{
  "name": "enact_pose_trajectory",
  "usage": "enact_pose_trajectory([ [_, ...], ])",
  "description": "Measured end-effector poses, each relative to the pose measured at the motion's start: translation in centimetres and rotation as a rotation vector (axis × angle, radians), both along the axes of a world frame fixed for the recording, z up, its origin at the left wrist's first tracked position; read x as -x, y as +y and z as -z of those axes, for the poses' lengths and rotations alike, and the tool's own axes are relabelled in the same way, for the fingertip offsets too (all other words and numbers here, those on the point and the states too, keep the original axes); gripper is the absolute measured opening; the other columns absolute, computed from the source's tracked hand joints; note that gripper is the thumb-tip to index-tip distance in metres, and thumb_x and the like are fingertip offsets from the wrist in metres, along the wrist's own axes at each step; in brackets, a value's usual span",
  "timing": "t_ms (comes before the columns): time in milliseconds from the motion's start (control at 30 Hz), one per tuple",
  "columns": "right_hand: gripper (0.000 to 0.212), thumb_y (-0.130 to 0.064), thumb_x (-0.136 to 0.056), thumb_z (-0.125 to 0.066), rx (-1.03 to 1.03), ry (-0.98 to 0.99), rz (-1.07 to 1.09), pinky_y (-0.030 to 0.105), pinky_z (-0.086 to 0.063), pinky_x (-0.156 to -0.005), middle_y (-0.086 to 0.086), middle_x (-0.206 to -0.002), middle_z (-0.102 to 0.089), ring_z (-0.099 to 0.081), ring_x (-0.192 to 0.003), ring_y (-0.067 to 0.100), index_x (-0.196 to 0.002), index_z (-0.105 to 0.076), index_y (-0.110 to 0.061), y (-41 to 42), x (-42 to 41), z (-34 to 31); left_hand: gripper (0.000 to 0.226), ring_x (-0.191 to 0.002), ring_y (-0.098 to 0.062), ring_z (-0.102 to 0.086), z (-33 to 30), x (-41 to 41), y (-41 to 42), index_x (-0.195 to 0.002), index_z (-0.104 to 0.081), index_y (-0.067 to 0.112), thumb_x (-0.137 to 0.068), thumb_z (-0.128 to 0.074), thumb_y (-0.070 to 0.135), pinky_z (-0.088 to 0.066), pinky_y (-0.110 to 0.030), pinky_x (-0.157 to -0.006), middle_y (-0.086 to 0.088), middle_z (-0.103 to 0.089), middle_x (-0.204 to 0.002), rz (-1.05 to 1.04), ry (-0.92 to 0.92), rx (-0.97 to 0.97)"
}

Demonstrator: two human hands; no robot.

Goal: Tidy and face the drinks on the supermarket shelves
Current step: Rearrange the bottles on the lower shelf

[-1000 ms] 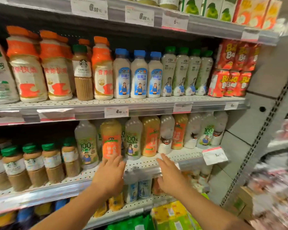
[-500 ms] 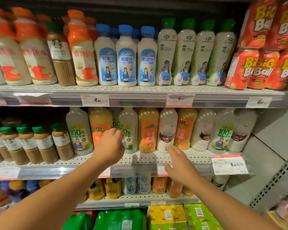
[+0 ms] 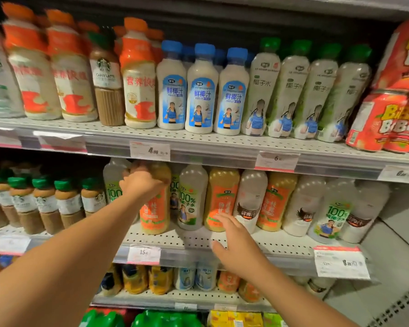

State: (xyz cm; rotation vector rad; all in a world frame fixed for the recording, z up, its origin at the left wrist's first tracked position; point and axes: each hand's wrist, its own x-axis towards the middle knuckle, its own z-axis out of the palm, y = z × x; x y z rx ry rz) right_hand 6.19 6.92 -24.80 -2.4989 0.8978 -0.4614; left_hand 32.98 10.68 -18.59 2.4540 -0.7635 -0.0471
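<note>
1. The right hand (image 3: 240, 250), nearest the camera, is the open grip: its fingers are spread and fairly straight, reaching up over the front edge of the middle shelf (image 3: 257, 246), with the fingertips at the foot of an orange-labelled juice bottle (image 3: 220, 199); whether they touch it I cannot tell.
2. Left of that grip and higher, the left hand (image 3: 141, 186) is curled over the shoulder of another orange juice bottle (image 3: 155, 208), gripping it near the top; the bottle stands upright on the middle shelf.
3. Between the two grips stands a pale bottle marked 100% (image 3: 190, 201), upright, label forward.
4. Right of the right grip, the row runs on: a white bottle with a dark label (image 3: 249, 199), a further orange one (image 3: 275, 201), then more pale bottles.
5. Left of the left grip sits a row of green-capped coffee bottles (image 3: 45, 204).
6. Above both grips, on the upper shelf (image 3: 210, 140), stand blue-capped coconut milk bottles (image 3: 202, 90), green-capped bottles (image 3: 291, 95) to their right, and orange-capped bottles (image 3: 137, 76) to their left.
</note>
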Motion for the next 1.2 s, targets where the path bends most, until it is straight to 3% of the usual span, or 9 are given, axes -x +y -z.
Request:
enact_pose_trajectory([
  [100,0.060,-0.033,-0.094,-0.051,-0.009,-0.007,0.035,0.021,-0.018,-0.114,-0.016,-0.156,-0.023,-0.021,-0.141,0.002,-0.150,-0.028,-0.029,1.1,0.4,0.1,0.056,-0.102,-0.037,-0.052,0.7,-0.1,0.5,-0.087,-0.049,0.011,-0.069,-0.074,0.058,-0.038,-0.038,-0.082,-0.017,-0.060,-0.105,0.053,-0.071,0.037],
  [167,0.062,-0.036,-0.094,-0.050,-0.026,0.010,0.057,0.020,-0.018,-0.112,-0.017,-0.156,-0.023,-0.021,-0.140,0.001,-0.151,-0.027,-0.030,2.0,0.6,0.2,0.066,-0.102,-0.035,-0.049,1.9,0.6,1.7,-0.105,-0.046,0.007,-0.067,-0.079,0.049,-0.043,-0.041,-0.083,-0.018,-0.051,-0.111,0.142,-0.019,0.276],
  [267,0.061,-0.041,-0.092,-0.052,-0.073,-0.022,0.097,0.024,-0.025,-0.113,-0.018,-0.154,-0.026,-0.027,-0.137,0.001,-0.148,-0.028,-0.034,3.2,-0.1,-0.5,0.078,-0.097,-0.021,-0.049,3.5,2.5,4.7,-0.118,-0.029,0.028,-0.064,-0.083,0.041,-0.044,-0.037,-0.076,-0.003,-0.043,-0.115,0.321,0.086,0.605],
  [400,0.078,-0.068,-0.074,-0.059,-0.239,-0.166,0.143,0.032,-0.039,-0.107,-0.025,-0.147,-0.033,-0.036,-0.131,0.000,-0.143,-0.028,-0.048,5.4,-2.4,-2.1,0.082,-0.098,-0.013,-0.048,4.7,4.2,7.7,-0.125,-0.031,0.030,-0.064,-0.084,0.038,-0.042,-0.032,-0.075,0.008,-0.041,-0.118,0.541,-0.057,0.584],
  [533,0.108,-0.078,-0.054,-0.073,-0.395,-0.390,0.170,0.032,-0.039,-0.107,-0.027,-0.146,-0.030,-0.036,-0.132,0.001,-0.144,-0.018,-0.053,7.7,-4.9,-3.4,0.080,-0.123,-0.024,-0.048,5.1,6.2,8.8,-0.130,-0.044,0.013,-0.065,-0.083,0.041,-0.046,-0.041,-0.090,-0.004,-0.043,-0.140,0.764,-0.171,0.472],
  [700,0.075,-0.046,-0.064,-0.082,-0.476,-0.742,0.259,0.015,-0.048,-0.087,-0.020,-0.122,-0.060,-0.057,-0.110,-0.005,-0.129,-0.047,-0.039,8.5,-4.7,-4.0,0.077,-0.106,-0.017,-0.054,4.2,9.7,9.2,-0.125,-0.043,0.019,-0.062,-0.084,0.041,-0.043,-0.029,-0.072,0.006,-0.053,-0.121,0.797,-0.146,0.505],
  [800,0.044,-0.037,-0.070,-0.081,-0.459,-0.821,0.351,0.020,-0.052,-0.077,-0.015,-0.099,-0.072,-0.067,-0.091,-0.001,-0.110,-0.063,-0.031,8.1,-3.0,-4.1,0.085,-0.099,-0.011,-0.054,3.7,12.5,8.8,-0.127,-0.034,0.026,-0.059,-0.081,0.048,-0.039,-0.028,-0.069,0.013,-0.052,-0.116,0.769,-0.027,0.514],
  [1033,0.025,-0.037,-0.076,-0.077,-0.381,-0.882,0.512,0.036,-0.054,-0.083,-0.008,-0.087,-0.075,-0.070,-0.085,0.007,-0.096,-0.070,-0.025,4.5,4.0,-3.7,0.079,-0.090,-0.005,-0.052,3.5,21.4,6.2,-0.120,-0.029,0.042,-0.056,-0.073,0.057,-0.041,-0.028,-0.066,0.019,-0.050,-0.110,0.800,0.055,0.502],
  [1200,0.023,-0.037,-0.077,-0.076,-0.318,-0.884,0.569,0.026,-0.046,-0.065,-0.010,-0.073,-0.070,-0.065,-0.069,0.004,-0.086,-0.067,-0.018,0.0,11.7,-3.7,0.091,-0.121,0.013,-0.039,3.2,23.7,1.7,-0.140,-0.024,0.038,-0.069,-0.078,0.054,-0.034,-0.007,-0.096,0.021,-0.040,-0.136,1.208,0.324,0.264],
])
